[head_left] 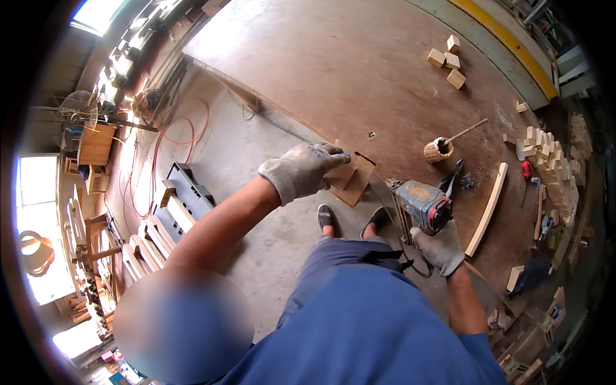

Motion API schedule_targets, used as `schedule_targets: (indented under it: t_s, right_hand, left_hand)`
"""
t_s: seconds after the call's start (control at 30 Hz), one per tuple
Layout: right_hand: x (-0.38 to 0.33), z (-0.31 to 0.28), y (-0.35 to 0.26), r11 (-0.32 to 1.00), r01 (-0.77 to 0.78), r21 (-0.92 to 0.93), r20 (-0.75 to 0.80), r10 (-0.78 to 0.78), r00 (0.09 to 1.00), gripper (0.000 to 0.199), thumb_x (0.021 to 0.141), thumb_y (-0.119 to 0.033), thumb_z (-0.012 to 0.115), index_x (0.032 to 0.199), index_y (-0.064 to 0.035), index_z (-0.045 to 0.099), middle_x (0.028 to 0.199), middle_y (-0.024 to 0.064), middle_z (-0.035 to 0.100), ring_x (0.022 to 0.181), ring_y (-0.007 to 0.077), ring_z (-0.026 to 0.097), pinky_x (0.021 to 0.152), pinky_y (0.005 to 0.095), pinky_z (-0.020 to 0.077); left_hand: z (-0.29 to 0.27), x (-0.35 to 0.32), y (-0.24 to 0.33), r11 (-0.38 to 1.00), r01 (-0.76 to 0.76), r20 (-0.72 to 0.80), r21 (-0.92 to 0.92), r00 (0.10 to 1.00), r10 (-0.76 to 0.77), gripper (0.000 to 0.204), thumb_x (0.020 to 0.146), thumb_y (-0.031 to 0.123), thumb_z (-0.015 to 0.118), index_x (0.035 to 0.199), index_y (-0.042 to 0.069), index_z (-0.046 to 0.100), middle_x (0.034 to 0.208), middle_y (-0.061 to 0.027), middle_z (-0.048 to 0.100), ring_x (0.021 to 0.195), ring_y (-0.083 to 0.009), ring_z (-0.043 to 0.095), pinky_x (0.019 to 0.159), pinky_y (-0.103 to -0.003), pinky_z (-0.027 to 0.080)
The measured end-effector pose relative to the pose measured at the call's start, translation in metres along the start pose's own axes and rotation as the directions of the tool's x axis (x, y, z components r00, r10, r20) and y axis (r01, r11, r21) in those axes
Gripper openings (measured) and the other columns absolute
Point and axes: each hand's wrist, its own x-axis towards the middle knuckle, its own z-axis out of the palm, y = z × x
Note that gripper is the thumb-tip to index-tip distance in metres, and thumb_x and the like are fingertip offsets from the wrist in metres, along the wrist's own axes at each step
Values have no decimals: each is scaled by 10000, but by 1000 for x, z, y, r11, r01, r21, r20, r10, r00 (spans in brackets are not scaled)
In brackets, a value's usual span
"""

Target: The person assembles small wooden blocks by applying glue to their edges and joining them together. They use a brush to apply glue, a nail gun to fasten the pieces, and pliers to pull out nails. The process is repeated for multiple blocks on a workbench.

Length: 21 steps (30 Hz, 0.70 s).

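My left hand (pixel 309 168), in a pale work glove with bluish fingertips, is closed over a small wooden block (pixel 342 176) at the near edge of the table. That block rests against a thin brown board (pixel 360 181) sticking out past the edge; the thumb's grip is partly hidden. In my gloved right hand (pixel 439 247) is a grey nail gun (pixel 423 204) with a red and black end cap, held upright at the table edge. Its nose is hidden from this angle. Beyond it stand a woven-looking pot with a stick (pixel 438 150) and black-handled pliers (pixel 453 174) beside scattered nails (pixel 468 183).
A curved wooden strip (pixel 487 210) lies to the right. Several wooden blocks (pixel 452 60) sit at the far right of the brown tabletop (pixel 321 70), with a stack of blocks (pixel 545 154) nearer. Red hose (pixel 157 147) loops on the floor left, near a dark grey crate (pixel 189 192).
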Motion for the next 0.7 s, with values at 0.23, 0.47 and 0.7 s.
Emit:
schedule_targets:
  t_s: [0.23, 0.47, 0.7]
  right_hand:
    - [14, 24, -9, 989, 151, -6, 105, -149, 983, 115, 854, -134, 693, 847, -61, 781, 773, 94, 773, 735, 194, 767, 714, 350, 594]
    - [27, 30, 1, 962, 238, -134, 152, -217, 964, 131, 808, -184, 729, 843, -58, 739, 746, 132, 736, 727, 306, 759, 706, 420, 605]
    - [29, 33, 4, 958, 271, -91, 125, -259, 958, 130, 812, -177, 721, 844, -51, 725, 746, 135, 736, 725, 309, 759, 704, 419, 607]
  left_hand:
    - [3, 0, -4, 1000, -11, -16, 0, 1000, 11, 686, 783, 86, 829, 1440, 132, 633, 1468, -164, 617, 1382, -379, 559, 1129, -448, 504]
    - [0, 3, -1, 1000, 18, 22, 7, 1000, -18, 703, 784, 90, 836, 1452, 137, 625, 1477, -162, 613, 1392, -385, 552, 1137, -454, 503]
    - [2, 3, -2, 1000, 17, 23, -3, 1000, -17, 711, 784, 89, 835, 1459, 143, 621, 1487, -162, 605, 1409, -388, 535, 1148, -457, 495]
